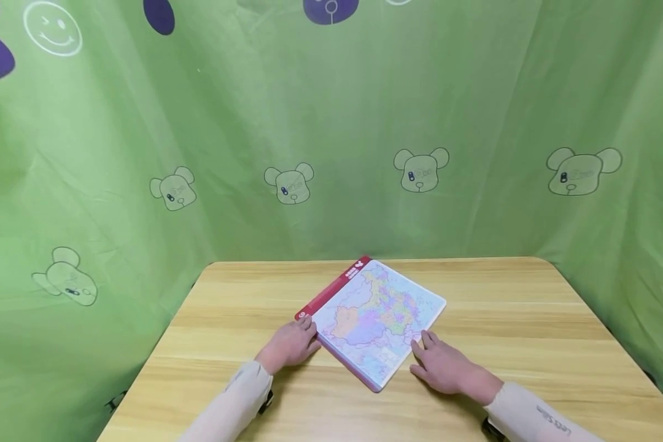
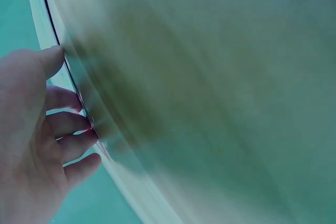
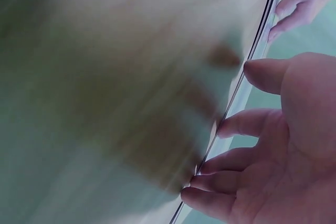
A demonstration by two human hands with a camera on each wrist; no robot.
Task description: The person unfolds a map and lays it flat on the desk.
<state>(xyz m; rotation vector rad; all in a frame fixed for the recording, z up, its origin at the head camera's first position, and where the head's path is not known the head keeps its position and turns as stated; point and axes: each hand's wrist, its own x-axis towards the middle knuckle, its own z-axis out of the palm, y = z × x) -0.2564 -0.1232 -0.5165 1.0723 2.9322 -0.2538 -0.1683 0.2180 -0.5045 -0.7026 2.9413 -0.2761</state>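
A flat rectangular board (image 1: 359, 331) printed with a coloured map lies turned at an angle on the wooden table. A red strip (image 1: 331, 291) runs along its upper left side. My left hand (image 1: 291, 344) touches the board's left corner, below the red strip's end. In the left wrist view that hand (image 2: 37, 129) has its thumb and fingers spread, gently bent. My right hand (image 1: 447, 366) touches the lower right edge with its fingertips. In the right wrist view it (image 3: 283, 156) appears with fingers spread, and part of my left hand (image 3: 304, 1) shows beyond.
The wooden table (image 1: 226, 294) has rounded far corners and extends on both sides of the board. A green curtain (image 1: 337, 123) with printed bear faces hangs behind and beside it. Black wrist straps show by both light sleeves (image 1: 237, 393).
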